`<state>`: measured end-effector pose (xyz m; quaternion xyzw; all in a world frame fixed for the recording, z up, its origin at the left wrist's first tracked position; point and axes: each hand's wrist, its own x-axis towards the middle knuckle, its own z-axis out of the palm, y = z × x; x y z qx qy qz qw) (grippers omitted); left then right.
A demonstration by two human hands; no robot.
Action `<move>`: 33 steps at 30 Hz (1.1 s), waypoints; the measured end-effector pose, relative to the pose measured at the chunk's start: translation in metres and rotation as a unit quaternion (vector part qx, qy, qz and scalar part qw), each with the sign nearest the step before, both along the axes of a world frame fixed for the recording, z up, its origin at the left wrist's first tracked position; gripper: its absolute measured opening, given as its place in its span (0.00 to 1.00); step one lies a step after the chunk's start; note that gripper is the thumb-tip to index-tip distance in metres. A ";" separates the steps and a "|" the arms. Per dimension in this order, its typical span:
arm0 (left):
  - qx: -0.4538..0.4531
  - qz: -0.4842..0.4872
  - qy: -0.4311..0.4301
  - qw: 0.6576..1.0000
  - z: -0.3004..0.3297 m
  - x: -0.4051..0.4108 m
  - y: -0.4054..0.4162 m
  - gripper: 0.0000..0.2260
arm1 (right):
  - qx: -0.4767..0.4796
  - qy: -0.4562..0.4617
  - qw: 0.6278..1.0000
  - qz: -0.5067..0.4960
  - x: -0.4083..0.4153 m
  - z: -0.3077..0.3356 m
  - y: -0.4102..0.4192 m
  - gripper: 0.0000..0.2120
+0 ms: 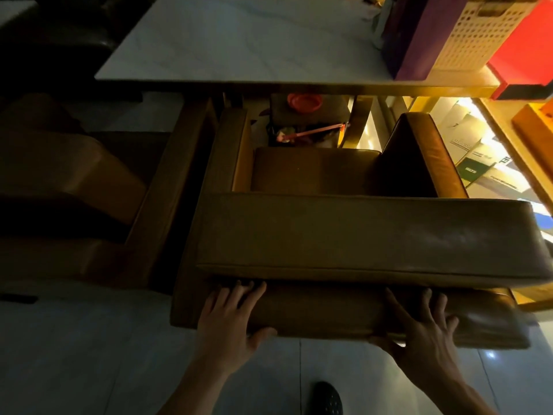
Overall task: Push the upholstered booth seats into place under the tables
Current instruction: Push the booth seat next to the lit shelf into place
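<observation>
Both arms reach forward: the left hand [230,313] and right hand [425,327] press flat, fingers spread, against the back of the brown booth seat [359,235], which stands before the white table [239,46].

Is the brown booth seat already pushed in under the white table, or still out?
Still out. The booth seat sits clear of the white table edge, with only its front near it. Both hands, left hand and right hand, press its back.

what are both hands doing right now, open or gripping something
Left hand: open, fingers straight, pressing the back of the booth seat.
Right hand: open, fingers spread, pressing the same seat back.
</observation>
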<state>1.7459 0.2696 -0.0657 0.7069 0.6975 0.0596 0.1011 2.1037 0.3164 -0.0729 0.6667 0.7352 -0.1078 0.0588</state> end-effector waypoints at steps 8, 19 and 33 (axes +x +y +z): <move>-0.004 0.005 0.000 1.000 -0.004 -0.002 0.024 0.37 | 0.009 -0.013 1.000 0.007 -0.003 0.000 0.028 0.46; 0.005 0.041 -0.007 0.999 -0.003 -0.007 0.080 0.37 | 0.035 -0.013 0.999 0.019 -0.015 0.002 0.090 0.46; 0.008 0.042 -0.017 0.999 -0.001 -0.004 0.077 0.38 | 0.044 -0.029 0.998 0.027 -0.015 0.005 0.084 0.45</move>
